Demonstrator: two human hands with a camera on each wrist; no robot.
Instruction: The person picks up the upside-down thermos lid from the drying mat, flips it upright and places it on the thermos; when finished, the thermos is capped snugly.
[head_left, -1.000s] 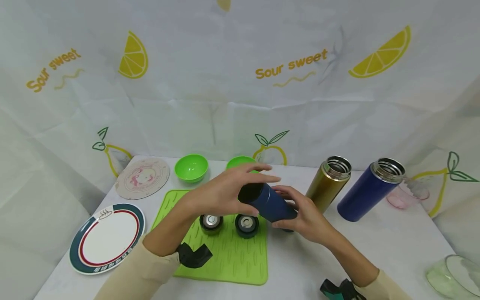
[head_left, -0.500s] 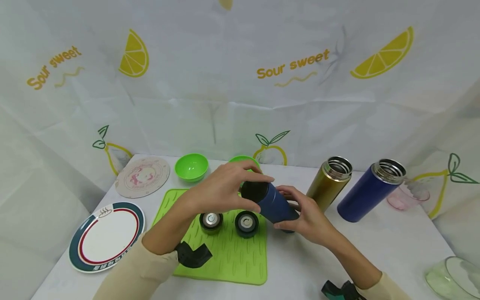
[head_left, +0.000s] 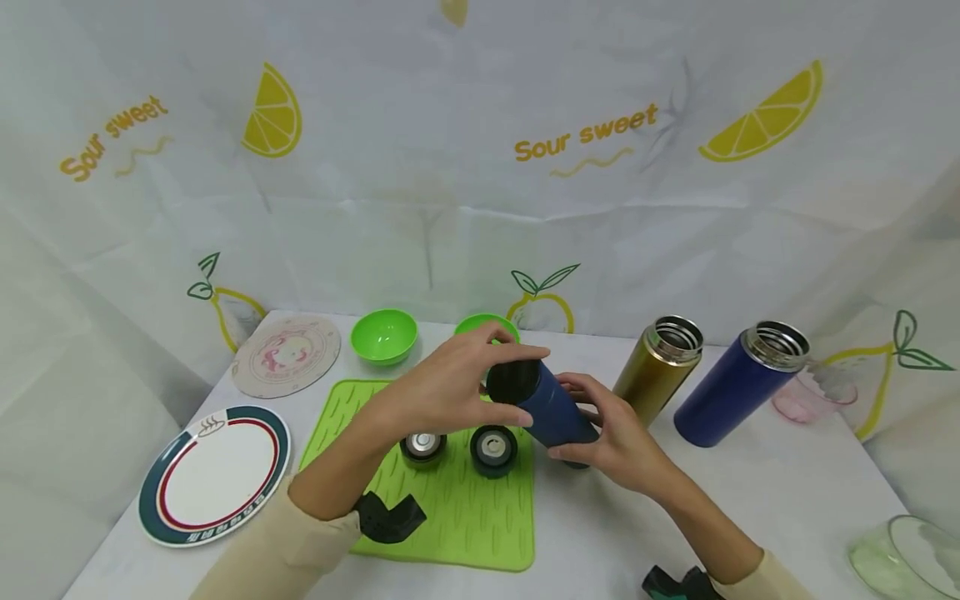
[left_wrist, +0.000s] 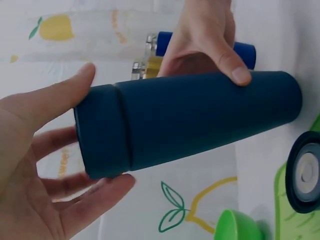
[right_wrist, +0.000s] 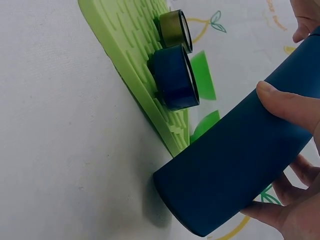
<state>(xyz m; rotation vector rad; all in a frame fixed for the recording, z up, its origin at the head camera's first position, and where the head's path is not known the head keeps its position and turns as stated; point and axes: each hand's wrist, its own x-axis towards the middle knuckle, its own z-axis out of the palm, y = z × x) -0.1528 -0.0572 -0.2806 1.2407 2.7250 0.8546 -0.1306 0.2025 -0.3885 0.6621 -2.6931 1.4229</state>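
A dark blue thermos (head_left: 561,414) tilts between my two hands, its capped end up and to the left. My left hand (head_left: 442,385) pinches the thermos lid (left_wrist: 102,132), thumb on one side and fingers on the other. A thin seam separates lid and body in the left wrist view. Lower down, my right hand (head_left: 618,433) grips the body. The bottom end is on or just over the white table, hard to tell which. Two removed lids, an olive-gold one (right_wrist: 172,31) and a blue one (right_wrist: 172,77), lie inner side up on the green mat (head_left: 450,521).
To the right stand an open gold thermos (head_left: 652,375) and an open blue thermos (head_left: 731,396). Green bowls (head_left: 383,337) line the back. At left are a plate (head_left: 217,475) and a round coaster (head_left: 285,357). A pink glass (head_left: 813,396) and a greenish glass (head_left: 900,550) stand far right.
My left hand has shifted slightly right with the lid, and the thermos stands a little steeper. My right hand keeps its grip almost in place.
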